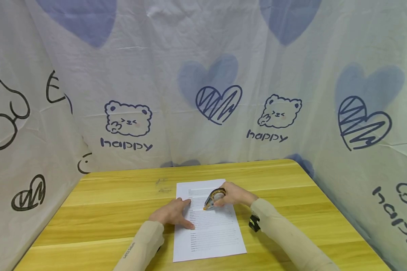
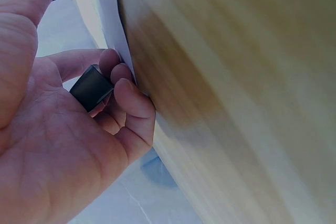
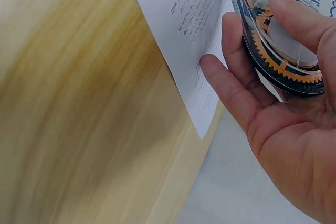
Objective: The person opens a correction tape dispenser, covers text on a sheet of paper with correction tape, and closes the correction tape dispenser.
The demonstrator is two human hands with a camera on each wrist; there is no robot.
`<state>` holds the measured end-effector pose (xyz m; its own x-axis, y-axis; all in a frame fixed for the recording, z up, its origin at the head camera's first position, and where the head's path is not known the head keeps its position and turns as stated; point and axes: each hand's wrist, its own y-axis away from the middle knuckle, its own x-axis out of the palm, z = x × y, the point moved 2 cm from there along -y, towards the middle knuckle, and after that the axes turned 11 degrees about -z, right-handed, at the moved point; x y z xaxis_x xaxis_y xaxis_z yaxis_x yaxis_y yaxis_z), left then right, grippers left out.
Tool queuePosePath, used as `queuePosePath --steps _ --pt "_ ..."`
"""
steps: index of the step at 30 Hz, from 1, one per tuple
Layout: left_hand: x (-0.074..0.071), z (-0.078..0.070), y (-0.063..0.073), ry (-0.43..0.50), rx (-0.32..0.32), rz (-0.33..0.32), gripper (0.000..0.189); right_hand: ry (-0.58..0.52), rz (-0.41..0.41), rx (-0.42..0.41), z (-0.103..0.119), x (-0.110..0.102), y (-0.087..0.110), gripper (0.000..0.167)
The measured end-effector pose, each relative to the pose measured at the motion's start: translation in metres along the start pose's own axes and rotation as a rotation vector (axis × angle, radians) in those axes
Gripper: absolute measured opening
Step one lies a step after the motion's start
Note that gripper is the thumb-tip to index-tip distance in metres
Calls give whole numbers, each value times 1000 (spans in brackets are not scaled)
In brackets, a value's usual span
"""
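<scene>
A printed sheet of paper (image 1: 183,248) lies on the wooden table. My left hand (image 1: 172,212) rests on its left edge, thumb and index finger spread over the page. In the left wrist view, the curled lower fingers of that hand hold a small black cap-like piece (image 2: 92,88). My right hand (image 1: 235,195) grips a correction tape dispenser (image 1: 217,195) with a clear case and orange gears. Its orange tip is right at the printed lines, near the middle of the sheet. In the right wrist view, the thumb presses one side of the case (image 3: 286,72).
The yellow wooden table (image 1: 105,210) extends around the paper on all sides. White curtains (image 1: 176,146) with hearts and bear drawings hang behind it and along both sides. A black device (image 1: 254,223) sits at the right wrist.
</scene>
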<state>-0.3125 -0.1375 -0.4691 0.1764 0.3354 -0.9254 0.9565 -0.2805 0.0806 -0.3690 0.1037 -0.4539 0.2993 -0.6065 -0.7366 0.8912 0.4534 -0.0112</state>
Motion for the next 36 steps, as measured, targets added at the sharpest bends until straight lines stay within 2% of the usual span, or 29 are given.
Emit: queuePosePath --steps 13,36 --pt "-2 -2 3 0 0 5 98 -25 -1 1 -1 -1 2 17" --pt "1 -3 0 -8 8 7 98 -13 -9 5 -7 -4 3 17"
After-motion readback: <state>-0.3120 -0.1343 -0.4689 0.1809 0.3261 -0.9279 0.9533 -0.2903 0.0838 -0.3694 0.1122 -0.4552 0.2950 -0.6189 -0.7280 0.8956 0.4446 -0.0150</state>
